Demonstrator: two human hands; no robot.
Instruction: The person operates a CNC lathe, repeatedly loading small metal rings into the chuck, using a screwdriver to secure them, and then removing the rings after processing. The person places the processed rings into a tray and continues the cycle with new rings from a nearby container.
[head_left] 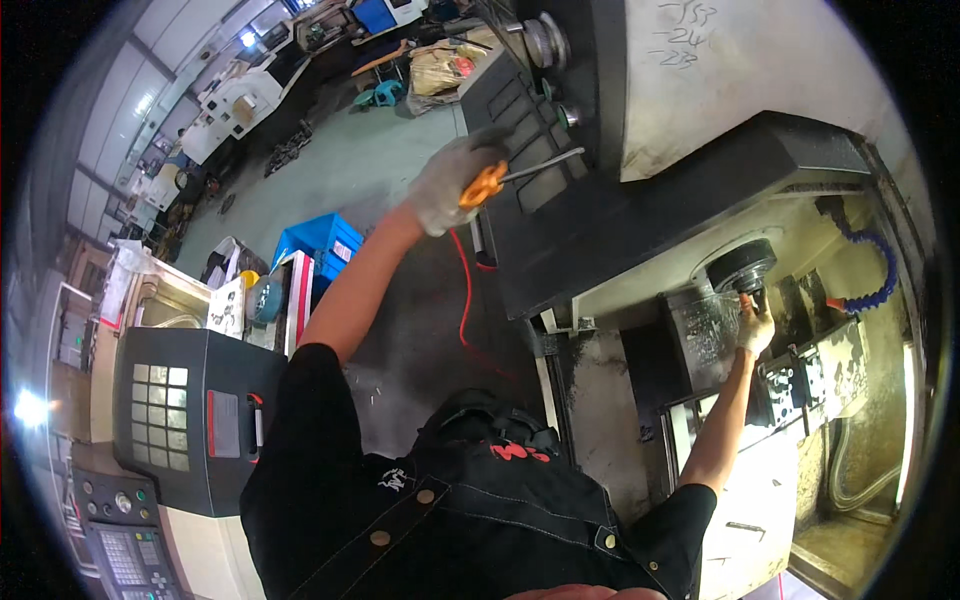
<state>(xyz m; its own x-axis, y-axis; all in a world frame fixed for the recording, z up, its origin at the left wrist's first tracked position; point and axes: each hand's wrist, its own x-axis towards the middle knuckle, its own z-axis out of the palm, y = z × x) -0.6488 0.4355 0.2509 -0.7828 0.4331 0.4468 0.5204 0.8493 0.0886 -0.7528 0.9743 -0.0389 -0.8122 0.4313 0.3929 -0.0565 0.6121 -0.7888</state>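
Observation:
An orange air blow gun (pixel 484 186) with a long metal nozzle sits in my left hand (pixel 445 185), which wears a grey-white glove. That hand is raised in front of the lathe's dark control panel, and the nozzle points right. A thin red hose (pixel 467 290) hangs below it. Inside the lathe, my gloved right hand (pixel 757 328) reaches up to the dark round chuck (pixel 741 266). Its fingers are closed at the chuck's front; what they grip there is mostly hidden.
A blue segmented coolant hose (pixel 888 265) curves right of the chuck. The dark machine door (pixel 640 215) spans above my right arm. Behind my left arm stand a blue crate (pixel 318 243) and a cart with containers. Another machine (pixel 200 410) stands at left.

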